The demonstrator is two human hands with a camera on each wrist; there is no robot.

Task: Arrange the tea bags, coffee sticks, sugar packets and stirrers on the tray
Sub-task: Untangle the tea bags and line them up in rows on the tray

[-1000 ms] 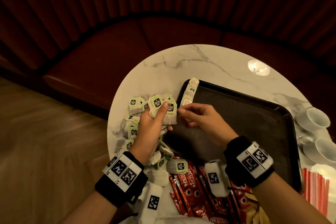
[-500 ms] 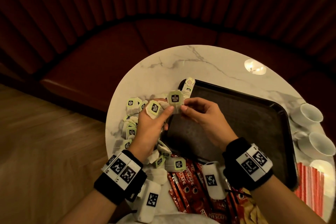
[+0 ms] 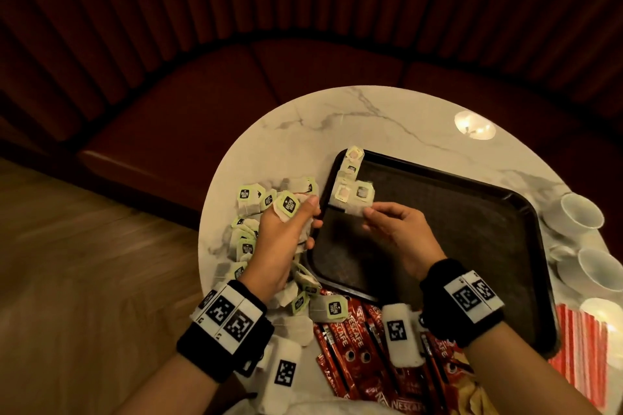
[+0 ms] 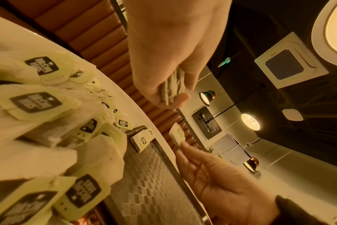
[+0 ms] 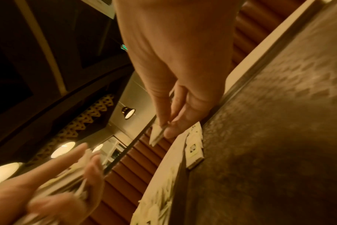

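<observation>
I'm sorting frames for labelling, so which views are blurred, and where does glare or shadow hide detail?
Head view: mostly sharp, dim warm light; glare spots on the marble table, the hands' shadow darkens the tray. Left wrist view: near tea bags soft, strong wide-angle bending. Right wrist view: left hand smeared by motion, right hand fairly clear.

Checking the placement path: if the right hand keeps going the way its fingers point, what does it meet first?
Probably the row of tea bags along the black tray's left rim; the right hand already holds one tea bag beside them. Height unclear.
</observation>
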